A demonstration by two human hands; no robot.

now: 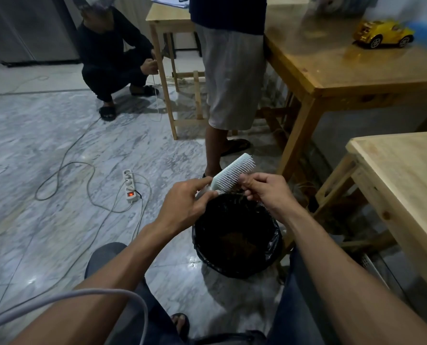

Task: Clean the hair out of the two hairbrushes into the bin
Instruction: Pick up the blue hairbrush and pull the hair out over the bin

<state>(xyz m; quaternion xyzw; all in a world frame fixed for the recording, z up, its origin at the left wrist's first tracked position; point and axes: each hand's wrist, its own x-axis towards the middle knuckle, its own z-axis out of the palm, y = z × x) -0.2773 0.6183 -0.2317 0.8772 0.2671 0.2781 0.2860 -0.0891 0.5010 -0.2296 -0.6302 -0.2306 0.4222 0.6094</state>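
A pale blue-white hairbrush [228,171] is held above the far rim of a bin lined with a black bag [273,247]. My left hand [186,204] grips the brush by its handle end, bristles facing right and toward me. My right hand [263,191] pinches at the bristles with thumb and fingertips; dark strands of hair hang below those fingers over the bin. A brownish clump of hair [234,241] lies at the bottom of the bin. Only one hairbrush is in sight.
A power strip [130,186] with a lit red switch and looping cables lies on the marble floor to the left. One person stands just behind the bin [232,78], another crouches at the back left [112,53]. Wooden tables [406,175] are on the right; a yellow toy car [384,33] sits on the far one.
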